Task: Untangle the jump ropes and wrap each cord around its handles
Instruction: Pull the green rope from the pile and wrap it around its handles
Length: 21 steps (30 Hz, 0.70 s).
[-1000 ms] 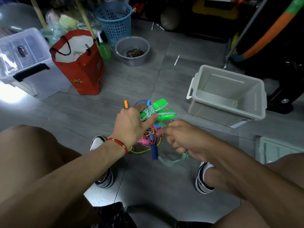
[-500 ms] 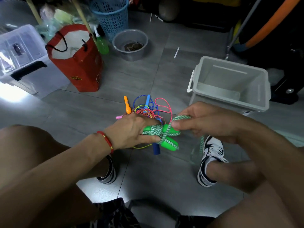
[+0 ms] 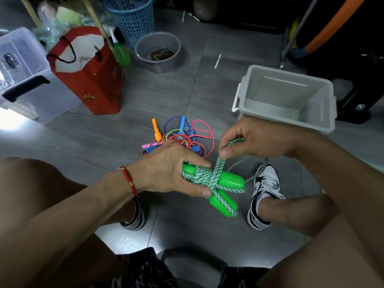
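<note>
Green handles [image 3: 223, 191] gripped by left hand [image 3: 170, 169], right hand [image 3: 253, 140] pinching braided cord [image 3: 218, 169]

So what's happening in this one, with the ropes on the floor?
A person sitting over a grey floor is winding a green-and-white cord around a pair of green handles. The left hand grips the handles and the wraps already on them; the right hand pinches the cord just above the bundle. A loose length of cord trails toward the right shoe. Behind the hands, a tangle of other ropes lies untouched, and a grey bin stands to the right.
</note>
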### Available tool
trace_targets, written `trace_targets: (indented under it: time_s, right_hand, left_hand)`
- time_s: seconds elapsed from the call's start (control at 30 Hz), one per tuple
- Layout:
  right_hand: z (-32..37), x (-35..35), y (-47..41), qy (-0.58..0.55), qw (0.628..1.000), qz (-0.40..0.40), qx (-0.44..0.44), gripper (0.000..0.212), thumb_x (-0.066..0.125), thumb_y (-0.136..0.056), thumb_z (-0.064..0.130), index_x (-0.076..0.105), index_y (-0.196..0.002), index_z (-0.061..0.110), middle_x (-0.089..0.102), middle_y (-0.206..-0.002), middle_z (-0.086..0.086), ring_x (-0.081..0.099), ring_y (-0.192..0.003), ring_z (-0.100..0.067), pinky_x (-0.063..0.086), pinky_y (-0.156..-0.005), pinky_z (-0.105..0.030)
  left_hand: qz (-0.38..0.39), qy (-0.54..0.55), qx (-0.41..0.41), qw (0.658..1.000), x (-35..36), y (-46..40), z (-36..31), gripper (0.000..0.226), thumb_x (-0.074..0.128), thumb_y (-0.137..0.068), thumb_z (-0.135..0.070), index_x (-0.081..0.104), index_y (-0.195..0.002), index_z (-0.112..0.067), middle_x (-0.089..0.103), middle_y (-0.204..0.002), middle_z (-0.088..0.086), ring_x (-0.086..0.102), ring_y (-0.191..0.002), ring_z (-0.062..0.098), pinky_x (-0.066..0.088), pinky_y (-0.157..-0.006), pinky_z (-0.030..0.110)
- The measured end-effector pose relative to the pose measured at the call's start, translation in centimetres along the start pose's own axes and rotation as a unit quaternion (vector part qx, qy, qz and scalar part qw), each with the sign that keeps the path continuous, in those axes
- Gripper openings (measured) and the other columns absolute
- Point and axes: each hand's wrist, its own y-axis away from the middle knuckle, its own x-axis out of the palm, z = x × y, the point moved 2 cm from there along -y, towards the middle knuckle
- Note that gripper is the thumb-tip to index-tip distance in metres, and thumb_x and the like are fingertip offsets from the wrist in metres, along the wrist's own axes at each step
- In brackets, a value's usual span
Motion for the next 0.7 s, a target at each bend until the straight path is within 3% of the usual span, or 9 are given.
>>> trace_targets:
  time_s: [0.07,0.13,0.23,0.3,0.37,0.47,0.57,0.7]
  right_hand:
    - [-0.7,0.3,-0.3,-0.060,0.997,0.045,-0.004,0.018,0.065,-0.089,0.037,0.075,-0.088,0.022,0.070,-0.076,0.013,0.053,-0.071,0.006,0.043,-0.069,-0.016]
    - [-1.2,1.5,-0.4,-0.169,0.982,0.085,-0.010,0.020,0.057,-0.095,0.023,0.071,-0.090,0.010,0.066,-0.074,0.015,0.054,-0.068,0.006,0.043,-0.068,-0.011]
    - [-1.9,4.0,-1.3,-0.391,0.919,0.044,0.021,0.022,0.052,-0.098,0.004,0.070,-0.086,0.008,0.066,-0.074,0.003,0.060,-0.065,-0.003,0.048,-0.061,-0.015]
    - [-2.1,5.2,-2.0,-0.462,0.887,0.011,0.022,0.016,0.060,-0.097,0.022,0.064,-0.085,0.012,0.048,-0.067,0.000,0.044,-0.056,-0.008,0.039,-0.051,-0.019]
    - [-1.7,5.8,-2.5,-0.462,0.886,0.003,0.016,0.035,0.047,-0.102,0.036,0.061,-0.077,0.015,0.026,-0.056,0.004,0.018,-0.047,-0.008,0.018,-0.042,-0.022]
    - [-0.1,6.6,-2.5,-0.483,0.873,-0.016,0.063,0.042,0.030,-0.106,0.046,0.053,-0.087,0.015,0.017,-0.053,0.002,0.008,-0.045,-0.009,0.006,-0.042,-0.021]
    - [0.9,7.2,-3.1,-0.390,0.910,-0.121,0.067,0.028,0.034,-0.109,0.032,0.044,-0.089,0.014,0.028,-0.051,0.004,0.021,-0.041,-0.007,0.018,-0.040,-0.020]
    - [1.2,7.4,-3.4,-0.194,0.953,-0.211,0.096,0.037,0.038,-0.108,0.024,0.058,-0.083,0.005,0.050,-0.062,-0.016,0.049,-0.052,-0.023,0.041,-0.053,-0.028]
  left_hand:
    - [0.008,0.096,-0.020,0.995,-0.1,0.1,-0.3,0.041,0.082,-0.075,-0.048,0.074,-0.090,-0.010,0.058,-0.068,0.015,0.049,-0.062,0.032,0.046,-0.058,0.043]
    - [0.011,0.211,-0.036,0.977,-0.1,0.2,-0.7,0.034,0.086,-0.075,-0.028,0.074,-0.093,-0.002,0.057,-0.070,0.022,0.046,-0.059,0.028,0.045,-0.055,0.046]
    - [-0.083,0.329,-0.066,0.938,-0.4,0.3,0.0,0.029,0.083,-0.073,-0.013,0.076,-0.099,-0.002,0.070,-0.076,0.004,0.058,-0.067,0.010,0.048,-0.060,0.027]
    - [-0.136,0.403,-0.089,0.901,-0.6,0.5,0.7,0.033,0.085,-0.073,-0.028,0.076,-0.096,-0.008,0.067,-0.068,0.005,0.055,-0.055,0.014,0.042,-0.052,0.024]
    - [-0.159,0.460,-0.102,0.868,-0.5,0.5,1.3,0.046,0.083,-0.074,-0.043,0.072,-0.096,-0.004,0.060,-0.068,0.009,0.041,-0.051,0.017,0.027,-0.050,0.029]
    - [-0.204,0.505,-0.158,0.824,-0.4,-0.1,2.6,0.053,0.080,-0.079,-0.040,0.066,-0.106,0.003,0.062,-0.084,0.015,0.036,-0.054,0.018,0.019,-0.052,0.036]
    - [-0.262,0.524,-0.229,0.778,-0.1,-0.7,4.0,0.078,0.086,-0.074,-0.041,0.055,-0.119,0.014,0.053,-0.095,0.019,0.040,-0.050,0.016,0.028,-0.042,0.024]
    - [-0.294,0.477,-0.282,0.779,0.6,-1.5,4.5,0.052,0.082,-0.077,-0.040,0.063,-0.100,0.002,0.053,-0.083,0.018,0.040,-0.045,0.019,0.029,-0.042,0.023]
